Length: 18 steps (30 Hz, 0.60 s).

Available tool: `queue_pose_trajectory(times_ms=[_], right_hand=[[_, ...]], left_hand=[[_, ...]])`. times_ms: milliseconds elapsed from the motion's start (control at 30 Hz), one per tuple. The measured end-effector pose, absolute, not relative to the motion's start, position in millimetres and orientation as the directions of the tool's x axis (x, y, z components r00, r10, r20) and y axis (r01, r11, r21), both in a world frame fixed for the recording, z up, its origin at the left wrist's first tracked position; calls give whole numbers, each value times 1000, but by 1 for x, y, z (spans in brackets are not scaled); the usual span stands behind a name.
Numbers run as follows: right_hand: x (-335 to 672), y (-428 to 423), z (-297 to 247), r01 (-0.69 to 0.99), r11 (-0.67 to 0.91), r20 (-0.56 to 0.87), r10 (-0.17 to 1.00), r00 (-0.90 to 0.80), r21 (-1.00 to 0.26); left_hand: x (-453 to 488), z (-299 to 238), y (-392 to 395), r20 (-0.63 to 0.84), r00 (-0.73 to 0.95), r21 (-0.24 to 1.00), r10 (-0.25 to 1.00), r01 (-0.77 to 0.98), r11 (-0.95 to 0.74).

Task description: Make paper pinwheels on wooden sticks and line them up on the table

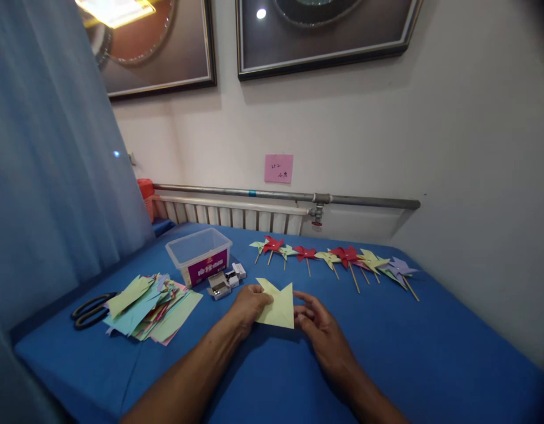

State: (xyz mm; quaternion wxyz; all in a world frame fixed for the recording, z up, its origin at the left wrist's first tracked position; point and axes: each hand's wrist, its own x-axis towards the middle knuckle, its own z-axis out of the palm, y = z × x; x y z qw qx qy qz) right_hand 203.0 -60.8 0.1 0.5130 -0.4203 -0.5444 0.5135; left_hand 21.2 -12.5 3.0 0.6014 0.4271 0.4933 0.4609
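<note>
A pale yellow sheet of paper (278,309), with a V-shaped gap in its top edge, is raised a little above the blue cloth. My left hand (251,306) pinches its left side, thumb in front. At the paper's right edge is my right hand (318,327), its fingers curled and parted; whether they touch the paper I cannot tell. Beyond the hands lies a row of paper pinwheels on sticks, among them a red pinwheel (345,255) and a lilac pinwheel (400,268).
To the left lie a pile of coloured paper (152,309) and black-handled scissors (90,309). A clear plastic tub (199,253) stands behind small open boxes (219,285). A blue curtain (55,147) hangs at left; a radiator (236,215) and pipe (364,202) run along the wall.
</note>
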Motion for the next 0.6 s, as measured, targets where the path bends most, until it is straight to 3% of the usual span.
queue_pose_trajectory(times_ms=[200, 433, 600], right_hand=[[204, -62, -3, 26, 146, 134, 956, -261, -989], [207, -62, 2, 241, 285, 236, 948, -211, -928], [201, -58, -3, 196, 216, 193, 973, -127, -957]], left_hand=[[18, 3, -12, -194, 129, 974, 973, -91, 206], [22, -2, -12, -175, 153, 984, 973, -6, 178], [31, -8, -15, -143, 165, 989, 976, 1, 145]])
